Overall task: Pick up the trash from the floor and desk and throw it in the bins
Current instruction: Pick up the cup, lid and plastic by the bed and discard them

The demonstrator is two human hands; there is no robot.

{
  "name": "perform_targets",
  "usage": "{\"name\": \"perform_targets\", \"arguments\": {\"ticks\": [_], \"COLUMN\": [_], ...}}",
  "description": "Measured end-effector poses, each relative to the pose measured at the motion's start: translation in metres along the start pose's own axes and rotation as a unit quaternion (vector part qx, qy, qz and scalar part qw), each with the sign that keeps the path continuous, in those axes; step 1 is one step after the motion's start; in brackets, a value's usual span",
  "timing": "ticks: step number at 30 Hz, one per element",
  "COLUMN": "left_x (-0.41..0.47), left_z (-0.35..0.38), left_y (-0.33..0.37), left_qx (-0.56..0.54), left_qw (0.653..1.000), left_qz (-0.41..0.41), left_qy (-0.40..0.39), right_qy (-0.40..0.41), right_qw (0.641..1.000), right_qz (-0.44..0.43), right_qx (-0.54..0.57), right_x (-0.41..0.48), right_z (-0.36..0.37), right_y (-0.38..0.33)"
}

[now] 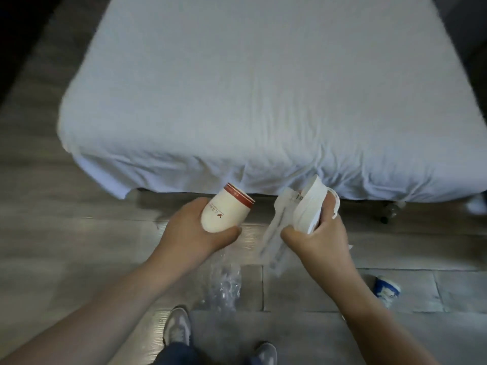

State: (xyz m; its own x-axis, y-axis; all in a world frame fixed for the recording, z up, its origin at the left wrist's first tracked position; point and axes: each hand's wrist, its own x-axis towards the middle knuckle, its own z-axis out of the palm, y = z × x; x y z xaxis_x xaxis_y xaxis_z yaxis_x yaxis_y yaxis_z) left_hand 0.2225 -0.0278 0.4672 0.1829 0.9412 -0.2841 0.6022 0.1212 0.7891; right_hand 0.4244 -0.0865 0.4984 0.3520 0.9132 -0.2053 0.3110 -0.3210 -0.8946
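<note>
I see my left hand [195, 227] wrapped around a white paper cup [226, 209] with 2 red bands near its rim. The cup is tipped on its side, up in the air, with its open end pointing toward the bed [263, 88].

My right hand [316, 241] holds a bunch of white trash [308, 206] tight. It looks like stacked round paper pieces, but it is too blurry to be sure. A long thin wrapper [275, 241] hangs down from the same hand.

On the wood floor [66, 246], crinkly clear plastic [224, 288] lies just in front of my 2 gray shoes [178, 327]. A small blue and white tub [387, 287] lies on the floor to my right. The bed has a white sheet on it.
</note>
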Motion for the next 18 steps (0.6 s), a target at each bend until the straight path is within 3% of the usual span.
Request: {"name": "perform_targets", "arguments": {"ticks": [8, 18], "left_x": [-0.142, -0.301], "left_z": [-0.187, -0.381], "left_y": [0.178, 0.245], "left_qx": [-0.07, -0.139], "left_qw": [0.989, 0.922], "left_qz": [0.008, 0.014], "left_qy": [0.131, 0.36], "right_qy": [-0.125, -0.28], "right_qw": [0.981, 0.9], "right_qz": [-0.129, -0.315], "right_qx": [0.076, 0.106], "right_x": [-0.1, -0.177], "right_z": [-0.051, -0.015], "right_y": [-0.262, -0.474]}}
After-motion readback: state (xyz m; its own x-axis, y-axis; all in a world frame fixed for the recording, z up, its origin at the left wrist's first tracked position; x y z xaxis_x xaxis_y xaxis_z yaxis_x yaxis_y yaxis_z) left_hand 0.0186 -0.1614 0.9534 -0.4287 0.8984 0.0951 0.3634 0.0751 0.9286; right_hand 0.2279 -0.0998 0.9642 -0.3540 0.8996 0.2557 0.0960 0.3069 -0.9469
